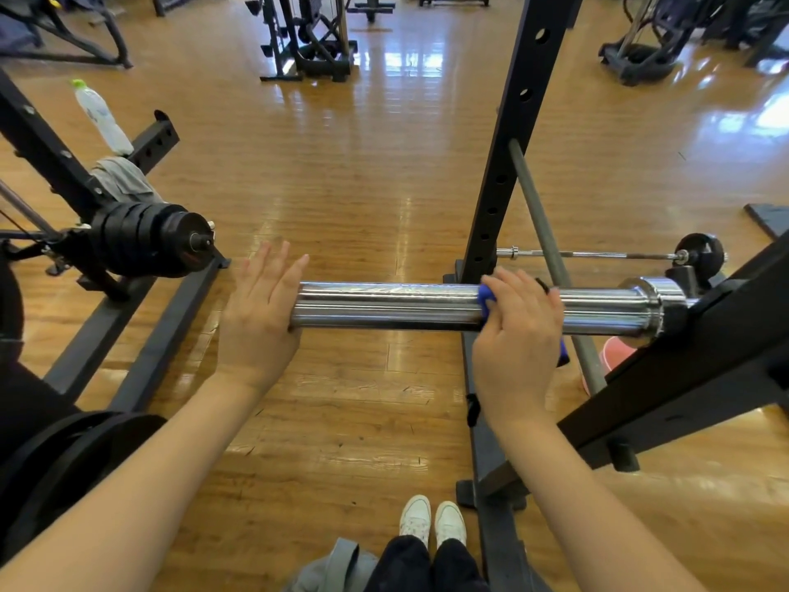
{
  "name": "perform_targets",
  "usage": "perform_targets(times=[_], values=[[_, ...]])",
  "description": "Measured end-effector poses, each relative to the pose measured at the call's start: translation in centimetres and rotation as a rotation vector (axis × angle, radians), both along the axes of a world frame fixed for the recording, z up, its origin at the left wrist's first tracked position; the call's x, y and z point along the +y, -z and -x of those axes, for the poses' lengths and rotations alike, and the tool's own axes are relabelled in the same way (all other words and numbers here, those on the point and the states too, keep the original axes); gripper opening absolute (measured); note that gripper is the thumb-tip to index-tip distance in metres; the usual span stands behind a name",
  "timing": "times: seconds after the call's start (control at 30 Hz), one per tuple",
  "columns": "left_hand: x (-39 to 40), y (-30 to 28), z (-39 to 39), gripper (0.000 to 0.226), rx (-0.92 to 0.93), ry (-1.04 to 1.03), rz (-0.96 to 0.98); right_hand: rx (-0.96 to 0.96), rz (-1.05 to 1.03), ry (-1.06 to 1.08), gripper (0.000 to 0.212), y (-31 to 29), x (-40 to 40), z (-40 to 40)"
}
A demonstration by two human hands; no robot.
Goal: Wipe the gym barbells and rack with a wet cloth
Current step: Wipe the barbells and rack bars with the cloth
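From the head camera, the shiny barbell sleeve [427,307] runs across the middle, from 9 o'clock to 3 o'clock. Its inner end sits on the black rack [518,134] at 3 o'clock.

The left hand [256,309] is flat against the free end of the sleeve, fingers straight, its grip released. It likely presses there so the bar does not slide or spin.

The right hand [518,331] curls over the top of the sleeve with its grip grasping the blue cloth [486,300]. Only small bits of cloth peek out by the thumb and under the hand. I cannot tell if the cloth is wet. Wrapping the cloth round the bar lets it rub all sides at once.

At 9 o'clock, a stack of black weight plates [145,239] sits on another bar, near the left hand. A gray rag [124,179] and a white bottle [102,117] with a green cap lie on that frame at 10 o'clock.

A thin gray bar [550,249] leans on the rack behind the right hand. A pink bucket [615,356] hides partly under the sleeve at 4 o'clock. The rack post stands close, so it may block the hand near the collar [653,307].

White shoes [431,523] stand on the wood floor [341,164] at 6 o'clock.
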State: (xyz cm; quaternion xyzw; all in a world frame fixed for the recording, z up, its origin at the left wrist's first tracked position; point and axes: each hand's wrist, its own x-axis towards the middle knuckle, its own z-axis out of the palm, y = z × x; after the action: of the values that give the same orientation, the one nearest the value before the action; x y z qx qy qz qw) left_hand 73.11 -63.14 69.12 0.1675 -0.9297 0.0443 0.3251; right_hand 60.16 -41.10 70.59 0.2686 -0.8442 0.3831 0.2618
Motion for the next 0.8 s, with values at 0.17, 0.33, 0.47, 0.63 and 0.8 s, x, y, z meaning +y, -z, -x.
perform_targets(times=[0.17, 0.33, 0.47, 0.63, 0.8], values=[[0.0, -0.4, -0.1, 0.076, -0.009, 0.031, -0.033, 0.151, -0.15, -0.181, 0.039, 0.8, 2.0, 0.2], [0.0, -0.7, 0.0, 0.066, -0.037, 0.027, -0.08, 0.025, -0.048, -0.038, 0.038, 0.2, 1.8, 0.6], [0.1, -1.0, -0.1, 0.067, -0.071, 0.031, -0.099, 0.083, -0.098, -0.107, 0.038, 0.4, -0.2, -0.7], [0.4, -1.0, -0.2, 0.069, -0.07, 0.021, -0.102, 0.15, -0.096, -0.173, 0.037, 1.2, 3.1, 0.9], [0.6, -0.9, 0.0, 0.07, -0.05, 0.002, -0.111, 0.082, 0.003, 0.011, 0.033, 1.0, 2.4, 1.3]])
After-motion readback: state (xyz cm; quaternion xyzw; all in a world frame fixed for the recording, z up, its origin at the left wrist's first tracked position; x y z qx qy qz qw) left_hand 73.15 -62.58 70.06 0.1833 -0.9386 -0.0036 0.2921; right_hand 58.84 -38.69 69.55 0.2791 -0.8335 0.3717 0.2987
